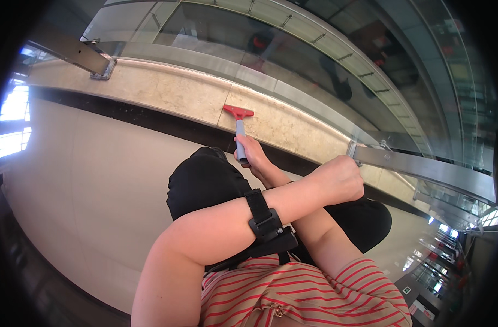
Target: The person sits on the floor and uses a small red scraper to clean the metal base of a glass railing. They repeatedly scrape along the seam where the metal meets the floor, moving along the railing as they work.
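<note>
A scraper (239, 129) with a red head and grey handle is held in my right hand (251, 152), its fingers wrapped round the handle. The head lies over the beige stone ledge (172, 90), close to a joint between two slabs; whether its blade touches the stone I cannot tell. My left arm crosses over my right one. At its end my left hand (339, 178) is closed in a fist beside the foot of a metal post (423, 165). Anything inside that fist is hidden from view.
A glass panel (216, 32) rises along the far side of the ledge. Another metal post (74, 56) stands at the left. Below the ledge runs a dark strip (151, 113), then pale floor (96, 174). My knee (205, 180) is bent close to the ledge.
</note>
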Demonstrator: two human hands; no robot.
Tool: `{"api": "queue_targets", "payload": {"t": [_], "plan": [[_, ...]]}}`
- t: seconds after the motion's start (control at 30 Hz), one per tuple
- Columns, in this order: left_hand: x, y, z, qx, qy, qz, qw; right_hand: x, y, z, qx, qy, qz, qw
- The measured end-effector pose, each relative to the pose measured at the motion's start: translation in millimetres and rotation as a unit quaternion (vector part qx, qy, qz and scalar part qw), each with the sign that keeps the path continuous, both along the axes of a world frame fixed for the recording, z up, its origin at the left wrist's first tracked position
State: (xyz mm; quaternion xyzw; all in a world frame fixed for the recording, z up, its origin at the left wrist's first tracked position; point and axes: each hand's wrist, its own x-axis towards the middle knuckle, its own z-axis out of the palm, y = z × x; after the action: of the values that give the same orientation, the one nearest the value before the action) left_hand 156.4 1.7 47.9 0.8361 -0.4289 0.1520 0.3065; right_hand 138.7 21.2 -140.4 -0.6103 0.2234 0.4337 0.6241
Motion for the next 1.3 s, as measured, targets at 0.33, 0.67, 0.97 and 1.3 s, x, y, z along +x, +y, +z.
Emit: {"api": "queue_targets", "payload": {"t": [0.33, 0.67, 0.97, 1.3], "plan": [[-1, -2, 2, 0.03, -0.003, 0.005, 1.0, -7, 11, -7, -0.005, -0.04, -0.024, 0.999], [-1, 3, 1, -0.005, -0.001, 0.006, 1.0, -52, -18, 17, 0.003, -0.005, -0.075, 0.997], [-2, 0, 3, 0.016, 0.006, 0.006, 1.0, 33, -11, 14, 0.021, 0.009, -0.1, 0.995], [1, -3, -1, 0.015, -0.007, -0.011, 1.0, 50, -14, 4, -0.001, -0.006, -0.098, 0.995]]}}
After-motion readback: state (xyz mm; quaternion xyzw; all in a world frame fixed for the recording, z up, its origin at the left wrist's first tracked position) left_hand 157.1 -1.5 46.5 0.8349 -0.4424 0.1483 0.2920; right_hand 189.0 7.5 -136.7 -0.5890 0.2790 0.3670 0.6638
